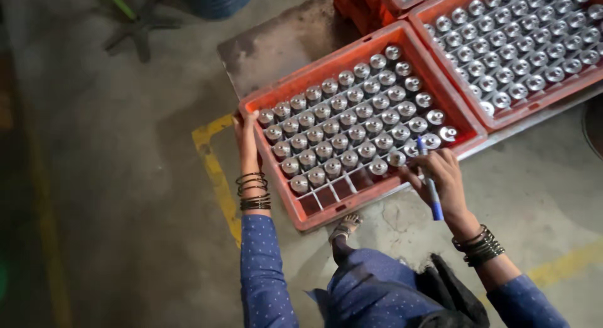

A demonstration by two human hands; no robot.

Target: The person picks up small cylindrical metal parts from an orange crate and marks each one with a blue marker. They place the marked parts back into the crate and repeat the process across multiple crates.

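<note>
Risk first. My right hand (440, 177) carries a blue marker (430, 186) while its fingertips work at a metal cylinder (396, 158) in the near row of the red crate (468, 124), lower middle of the frame. With the pen tucked in the same hand, the grip on the part looks thin; I judge the cylinder could slip, drop skew into its cell and knock a neighbour. The marker could also roll out of my fingers and fall among the parts.

Second risk: the crate sits at an angle on a worn metal plate (276, 48) on the floor (125, 177), and my left hand alone steadies its left corner. A hard push from the right could slide it. My sandalled foot (345, 226) is just below the crate's near edge (easy to catch).

Hands. Left hand (246, 134): fingers curled over the crate's rim at centre left, closed on the plastic edge, bangles at the wrist. Right hand: fingers bent and drawn together, the marker lying through them with its tip up over the parts; fingertips touch the cylinder at the front row. Whether it is truly pinched or only touched, I cannot tell.

The crate is nearly full of cylinders, with a few empty cells (333, 193) along the near edge. A second red crate (502, 120), also full, sits at upper right.
</note>
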